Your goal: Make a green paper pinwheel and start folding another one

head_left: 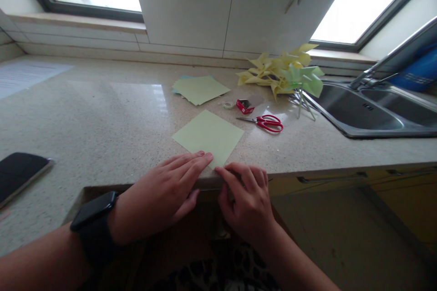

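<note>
A pale yellow-green square sheet of paper (pixel 209 135) lies turned like a diamond on the counter, its near corner at the front edge. My left hand (pixel 174 186), wearing a black smartwatch (pixel 94 211) on its wrist, rests flat with outstretched fingers on the sheet's near left side. At the near corner, the index fingertip of my right hand (pixel 247 198) touches the paper. The thumb of that hand hangs lower, apart from the index finger, and its other fingers are bent. Neither hand visibly grips anything.
Behind the sheet lie stacked paper squares (pixel 201 88), a small red box (pixel 245 106), a whitish coil (pixel 228 105) and red-handled scissors (pixel 269 122). Paper pinwheels (pixel 273 72) lie near the sink (pixel 358 111). A dark phone (pixel 22 173) and a printed page (pixel 30 75) are at left.
</note>
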The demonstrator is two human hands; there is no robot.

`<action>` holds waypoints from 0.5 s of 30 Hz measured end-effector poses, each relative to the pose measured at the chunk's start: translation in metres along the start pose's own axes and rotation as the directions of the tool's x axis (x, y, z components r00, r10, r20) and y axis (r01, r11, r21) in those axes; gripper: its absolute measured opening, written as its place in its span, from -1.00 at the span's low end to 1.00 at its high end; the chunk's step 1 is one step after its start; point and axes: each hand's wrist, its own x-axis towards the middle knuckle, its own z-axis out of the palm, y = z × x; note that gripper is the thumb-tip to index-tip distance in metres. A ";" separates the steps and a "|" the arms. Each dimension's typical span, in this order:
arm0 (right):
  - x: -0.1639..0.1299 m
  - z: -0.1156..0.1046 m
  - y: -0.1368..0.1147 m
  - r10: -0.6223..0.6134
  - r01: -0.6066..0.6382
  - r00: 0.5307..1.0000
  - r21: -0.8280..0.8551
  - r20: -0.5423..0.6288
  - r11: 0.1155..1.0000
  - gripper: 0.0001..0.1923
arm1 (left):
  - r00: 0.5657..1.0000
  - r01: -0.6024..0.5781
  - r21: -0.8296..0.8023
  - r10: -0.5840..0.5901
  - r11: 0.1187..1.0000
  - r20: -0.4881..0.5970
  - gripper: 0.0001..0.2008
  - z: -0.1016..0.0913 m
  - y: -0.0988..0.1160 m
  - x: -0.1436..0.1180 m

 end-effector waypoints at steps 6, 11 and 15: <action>-0.004 0.000 -0.001 0.003 -0.003 1.000 -0.016 0.004 1.000 -0.64 | 1.000 0.010 0.002 -0.010 1.000 0.004 -0.35 0.000 0.000 0.000; -0.002 0.001 -0.001 0.002 -0.001 1.000 -0.028 0.009 1.000 -0.66 | 1.000 0.009 0.006 -0.009 1.000 0.011 -0.35 -0.001 0.000 -0.001; -0.002 0.001 -0.001 0.005 -0.005 1.000 -0.040 0.014 0.999 -0.66 | 1.000 0.009 0.001 -0.009 1.000 0.009 -0.36 0.000 0.001 -0.001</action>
